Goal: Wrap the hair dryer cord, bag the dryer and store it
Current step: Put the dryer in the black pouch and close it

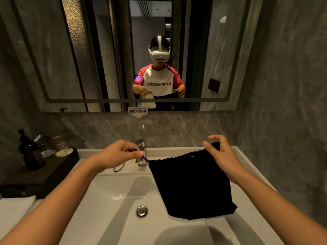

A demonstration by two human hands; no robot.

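I held the black drawstring bag [192, 184] up over the white sink [113, 191], its gathered mouth at the top and its body hanging down to about five o'clock of the tap [141, 152]. My left hand [117, 153] was closed in a pinch on the drawstring [145, 158], which ran taut from the bag's top left corner toward nine o'clock, with a loop of cord [120, 167] drooping below my fingers. My right hand [220, 152] gripped the bag's top right corner between thumb and palm, the other fingers spread loosely above it. The bag hung flat and dark; I could not tell whether the dryer was inside it. The drain plug [141, 210] sat at seven o'clock of the bag's bottom edge. At nine o'clock of the sink a dark tray [35, 175] carried bottles and jars [58, 144], and a folded white towel [16, 207] lay at its six o'clock. The mirror [70, 68] hung at twelve o'clock.
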